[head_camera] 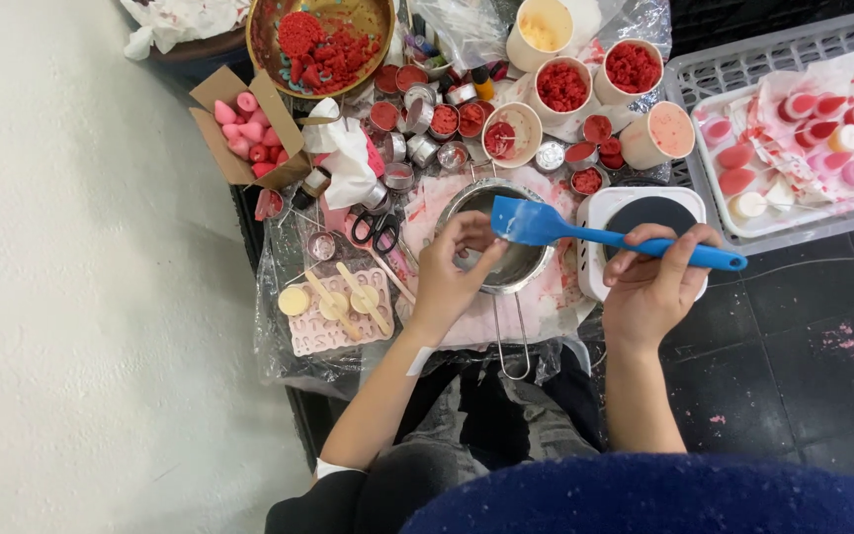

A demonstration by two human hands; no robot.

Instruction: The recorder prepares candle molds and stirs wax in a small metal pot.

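My right hand (650, 287) grips the handle of a blue silicone spatula (585, 233); its waxy blade points left over a small metal pot (518, 265) with a wire handle. My left hand (455, 265) rests on the pot's near rim, fingers curled over the edge, and whether it pinches anything small I cannot tell. The pot sits on a stained pink cloth (555, 302). Just right of it stands a white hot plate with a black round top (649, 213), partly under my right hand.
Several cups of red wax bits (563, 87), small tins (444, 121), a brass bowl of red chunks (320, 44), a cardboard box of pink pieces (247, 127), scissors (376, 229), a pink mould with sticks (340, 309), and a grey crate with a tray of candles (803, 148).
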